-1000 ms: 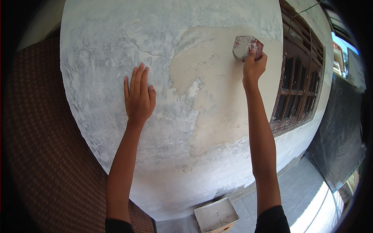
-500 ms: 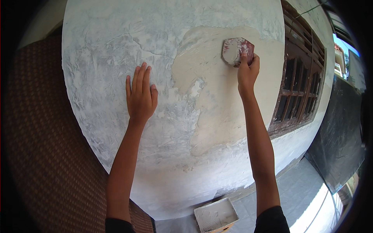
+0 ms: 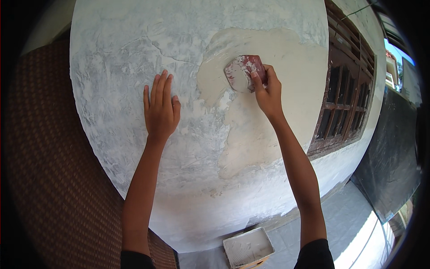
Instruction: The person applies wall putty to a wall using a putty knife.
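Note:
My right hand [image 3: 269, 92] grips a dark red plastering scraper [image 3: 244, 71], its face smeared with pale filler. The scraper lies against the wall on a beige patch of wet plaster [image 3: 286, 58], near that patch's left part. Flat on the whitish-grey wall [image 3: 112, 76], left of the patch, rests my left hand [image 3: 160, 114] with fingers stretched out and nothing in it. A thin crack runs across the wall above the left fingertips. Just below the scraper, a small whitish spot shows at the patch's edge.
A pale tray of filler [image 3: 267, 235] stands low at the wall's foot. To the right is a brown wooden window [image 3: 345, 98] with a dark sheet [image 3: 389, 152] beyond it. A woven brown screen [image 3: 49, 157] borders the wall's left edge. Grey floor [image 3: 333, 219] shows at lower right.
My right hand has moved the scraper left and slightly down across the beige patch, and the scraper has tilted. My left hand has stayed almost in place.

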Tool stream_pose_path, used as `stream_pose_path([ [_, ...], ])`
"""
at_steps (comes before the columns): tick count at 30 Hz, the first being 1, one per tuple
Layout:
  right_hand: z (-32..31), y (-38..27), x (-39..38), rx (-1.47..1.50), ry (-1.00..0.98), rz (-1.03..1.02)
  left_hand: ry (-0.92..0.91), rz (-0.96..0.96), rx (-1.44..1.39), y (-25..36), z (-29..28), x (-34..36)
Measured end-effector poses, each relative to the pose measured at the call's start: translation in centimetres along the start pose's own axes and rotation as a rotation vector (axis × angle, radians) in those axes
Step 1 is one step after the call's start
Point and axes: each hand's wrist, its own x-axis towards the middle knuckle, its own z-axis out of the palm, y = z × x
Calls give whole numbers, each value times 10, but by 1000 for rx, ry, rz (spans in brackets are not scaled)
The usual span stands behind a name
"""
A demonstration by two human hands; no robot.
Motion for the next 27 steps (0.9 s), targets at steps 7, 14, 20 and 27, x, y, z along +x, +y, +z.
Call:
stream_pose_path([
  [7,-5,-8,4,400,293,190,3,0,1,-1,1,-1],
  [14,-14,-5,5,385,408,375,16,5,14,1,1,-2],
  [20,-11,-14,0,139,181,279,13,7,9,1,0,1],
  [27,-6,-10,-9,52,90,33,7,-3,3,0,-1,-1],
])
